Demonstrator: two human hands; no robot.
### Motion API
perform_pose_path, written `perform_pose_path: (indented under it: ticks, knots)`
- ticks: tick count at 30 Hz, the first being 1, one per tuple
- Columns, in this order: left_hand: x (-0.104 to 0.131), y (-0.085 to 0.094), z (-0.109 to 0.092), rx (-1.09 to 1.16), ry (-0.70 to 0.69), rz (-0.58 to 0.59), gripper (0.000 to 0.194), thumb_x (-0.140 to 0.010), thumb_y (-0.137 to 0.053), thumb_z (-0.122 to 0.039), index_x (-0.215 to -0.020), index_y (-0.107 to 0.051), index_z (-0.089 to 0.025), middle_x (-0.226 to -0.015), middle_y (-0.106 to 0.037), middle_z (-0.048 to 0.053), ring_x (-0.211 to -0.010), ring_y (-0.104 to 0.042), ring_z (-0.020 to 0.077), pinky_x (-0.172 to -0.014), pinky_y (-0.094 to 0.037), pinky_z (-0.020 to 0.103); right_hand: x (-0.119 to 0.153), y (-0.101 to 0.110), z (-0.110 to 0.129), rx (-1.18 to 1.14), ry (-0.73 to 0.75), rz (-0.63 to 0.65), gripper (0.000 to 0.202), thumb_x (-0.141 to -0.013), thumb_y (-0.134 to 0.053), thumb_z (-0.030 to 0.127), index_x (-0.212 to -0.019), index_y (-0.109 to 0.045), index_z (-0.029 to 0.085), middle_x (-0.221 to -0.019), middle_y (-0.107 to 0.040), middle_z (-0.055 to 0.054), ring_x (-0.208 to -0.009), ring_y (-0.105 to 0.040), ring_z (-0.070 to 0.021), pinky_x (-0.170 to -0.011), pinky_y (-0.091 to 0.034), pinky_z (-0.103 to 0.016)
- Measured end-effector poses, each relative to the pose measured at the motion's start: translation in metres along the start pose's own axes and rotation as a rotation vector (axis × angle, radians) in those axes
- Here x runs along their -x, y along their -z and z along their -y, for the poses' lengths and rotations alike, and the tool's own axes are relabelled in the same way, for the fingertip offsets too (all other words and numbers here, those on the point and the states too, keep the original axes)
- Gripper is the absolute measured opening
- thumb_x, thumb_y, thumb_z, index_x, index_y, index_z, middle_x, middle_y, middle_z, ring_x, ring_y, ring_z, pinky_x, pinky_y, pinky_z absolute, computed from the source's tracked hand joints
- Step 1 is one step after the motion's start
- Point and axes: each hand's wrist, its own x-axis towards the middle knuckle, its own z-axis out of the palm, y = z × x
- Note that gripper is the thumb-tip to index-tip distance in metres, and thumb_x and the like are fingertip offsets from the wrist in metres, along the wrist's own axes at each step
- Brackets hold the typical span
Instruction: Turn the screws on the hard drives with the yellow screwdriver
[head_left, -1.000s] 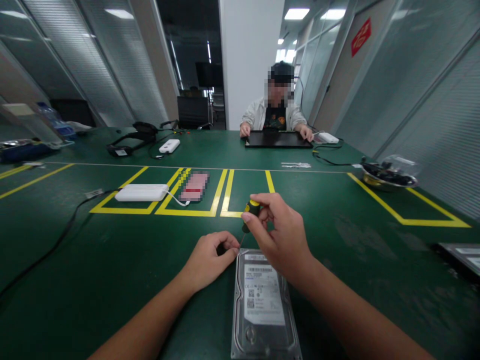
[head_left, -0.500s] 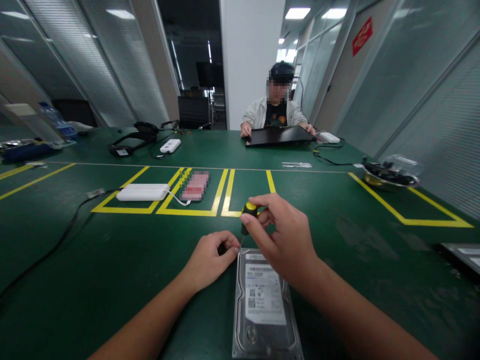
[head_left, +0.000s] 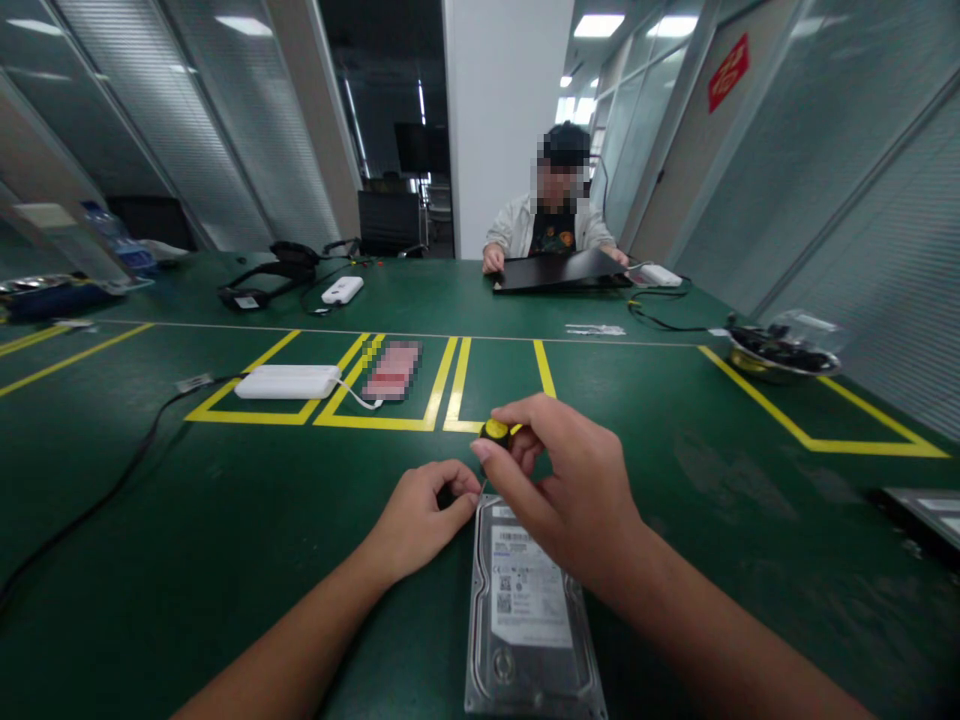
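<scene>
A silver hard drive [head_left: 529, 610] with a white label lies flat on the green table. My right hand [head_left: 574, 470] grips a screwdriver [head_left: 496, 431] with a black and yellow handle between thumb and fingers. Its thin shaft slants down to the far left corner of the drive, where the tip is too small to make out. At that same corner my left hand [head_left: 427, 515] has thumb and forefinger pinched together beside the shaft. Whatever sits between those left fingertips is hidden. Part of the drive's far end is covered by my right hand.
Ahead lie a white power bank [head_left: 289, 382] and a blurred pink phone [head_left: 392, 370], joined by a cable. A metal bowl [head_left: 784, 362] stands right; another drive [head_left: 926, 515] lies at the right edge. Across the table a person [head_left: 559, 220] holds a dark panel [head_left: 559, 272].
The screwdriver handle has dropped slightly left and tilted, showing more of its yellow end, as my right thumb and fingers shifted with it. My left hand stays in place.
</scene>
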Motion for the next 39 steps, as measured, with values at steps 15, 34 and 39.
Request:
perform_pose_path:
  ticks: [15, 34, 39]
  knots:
    - [0.000, 0.000, 0.000, 0.001, -0.007, -0.020, 0.012, -0.085, -0.058, -0.024, -0.078, -0.065, -0.017, -0.076, -0.068, -0.001, -0.071, -0.060, 0.0170, -0.062, -0.040, 0.025, -0.005, 0.015, 0.004, -0.107, -0.053, 0.170, 0.016, -0.087, -0.062, 0.020, -0.102, -0.064, 0.015, -0.078, -0.061, 0.005, -0.068, -0.057, -0.0055, -0.060, -0.039, -0.021]
    - [0.001, 0.002, -0.003, -0.057, -0.054, 0.002, 0.008, -0.084, -0.059, -0.021, -0.086, -0.066, -0.021, -0.084, -0.067, -0.001, -0.083, -0.059, 0.0193, -0.074, -0.040, 0.029, -0.008, 0.009, -0.007, -0.023, -0.017, 0.039, 0.014, -0.087, -0.066, 0.018, -0.101, -0.063, 0.016, -0.085, -0.058, 0.002, -0.070, -0.051, -0.0077, -0.066, -0.041, -0.022]
    - [0.003, 0.001, -0.002, -0.060, -0.062, -0.003, 0.009, -0.083, -0.065, -0.026, -0.090, -0.065, -0.021, -0.089, -0.066, 0.000, -0.086, -0.059, 0.0201, -0.075, -0.041, 0.031, -0.008, 0.008, -0.008, -0.005, -0.025, 0.033, 0.015, -0.084, -0.072, 0.023, -0.094, -0.062, 0.016, -0.082, -0.057, 0.002, -0.069, -0.050, -0.0085, -0.064, -0.040, -0.023]
